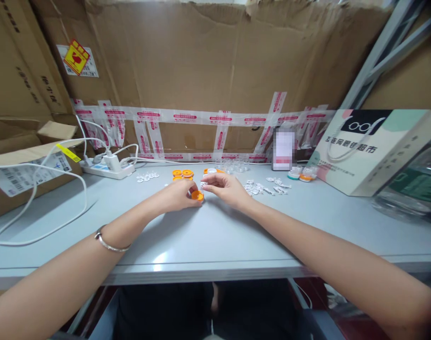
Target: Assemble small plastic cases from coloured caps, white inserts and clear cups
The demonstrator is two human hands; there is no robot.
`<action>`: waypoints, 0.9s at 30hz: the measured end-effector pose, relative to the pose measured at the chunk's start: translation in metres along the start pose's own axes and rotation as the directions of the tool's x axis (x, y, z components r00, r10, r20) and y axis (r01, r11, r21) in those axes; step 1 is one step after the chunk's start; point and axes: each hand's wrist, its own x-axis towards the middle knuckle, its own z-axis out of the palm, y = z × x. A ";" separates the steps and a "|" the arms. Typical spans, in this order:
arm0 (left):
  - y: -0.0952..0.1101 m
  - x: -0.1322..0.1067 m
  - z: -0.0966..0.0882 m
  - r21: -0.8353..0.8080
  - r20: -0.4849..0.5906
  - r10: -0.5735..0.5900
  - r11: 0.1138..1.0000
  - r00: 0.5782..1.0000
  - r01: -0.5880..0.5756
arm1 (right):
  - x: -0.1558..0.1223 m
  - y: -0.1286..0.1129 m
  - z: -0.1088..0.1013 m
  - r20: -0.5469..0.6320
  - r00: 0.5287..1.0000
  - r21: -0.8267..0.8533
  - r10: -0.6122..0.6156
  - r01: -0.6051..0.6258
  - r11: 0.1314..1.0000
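Orange cup (198, 195) held at the left grip's (180, 194) fingertips

From my remote seat I saw the left grip pinched around the cup, which lay at its right end, low over the worktop (187, 245); contact beneath I couldn't tell. My right grip (229, 190), nearly closed, pinched a small white part (203, 184) just beyond the cup. More orange pieces (182, 174) sat behind the left grip.

Forearms (79, 262) angled inward, curled left grip (180, 194) and pinching right grip (227, 189) close together.
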 end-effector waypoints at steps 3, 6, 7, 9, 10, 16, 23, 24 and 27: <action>0.001 0.005 0.004 -0.049 -0.022 0.012 0.999 1.000 -0.013 | 0.002 0.005 0.001 -0.002 1.000 -0.009 0.000 0.000 1.000; 0.000 0.008 0.007 -0.108 -0.027 0.015 0.994 1.000 -0.018 | 0.003 0.008 0.000 -0.006 1.000 0.015 0.013 -0.013 1.000; 0.000 0.009 0.008 -0.128 -0.029 0.016 0.992 0.999 -0.020 | 0.003 0.008 0.000 -0.003 1.000 0.025 0.023 -0.023 0.999; -0.001 0.009 0.009 -0.161 -0.037 0.016 0.987 0.999 -0.022 | 0.003 0.008 0.000 0.009 0.999 0.041 0.041 -0.041 0.998; -0.002 0.010 0.009 -0.175 -0.039 0.016 0.984 0.999 -0.022 | 0.003 0.007 0.000 0.017 0.999 0.041 0.046 -0.047 0.998; -0.005 0.011 0.012 -0.219 -0.021 -0.001 0.976 1.000 -0.003 | 0.002 0.005 0.001 0.039 0.999 -0.024 0.036 -0.036 0.999; -0.005 0.012 0.013 -0.254 0.004 -0.005 0.967 1.000 0.005 | 0.000 0.003 0.003 0.022 0.998 -0.200 -0.061 0.064 0.978; -0.005 0.012 0.013 -0.263 0.005 -0.003 0.965 1.000 0.004 | 0.000 0.003 0.003 0.019 0.997 -0.217 -0.075 0.078 0.973; -0.003 0.011 0.012 -0.279 -0.004 0.009 0.960 1.000 -0.010 | -0.002 0.004 0.003 0.019 0.996 -0.231 -0.089 0.091 0.969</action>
